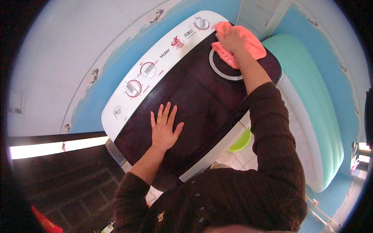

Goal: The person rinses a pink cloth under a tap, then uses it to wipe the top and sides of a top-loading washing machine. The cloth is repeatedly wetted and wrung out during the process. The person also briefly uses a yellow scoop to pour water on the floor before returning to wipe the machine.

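A Haier twin-tub washing machine stands before me, with a dark glossy lid [201, 110] and a white control panel [151, 59] along its far side. My left hand [165, 131] lies flat on the lid with its fingers spread and holds nothing. At the lid's far right, my right hand [231, 39] presses on a coral-pink cloth [253, 43]. The cloth is bunched under the palm and covers part of a pale ring [217, 68] on the lid. Round knobs, such as a silver one [201, 24], sit on the panel.
A mint-green and white inflatable tub [309, 75] stands against the blue wall [294, 24] on the right. Below the machine's front edge, a lime-green basin [241, 142] sits on the tiled floor [236, 158]. At left is a dark door [72, 180].
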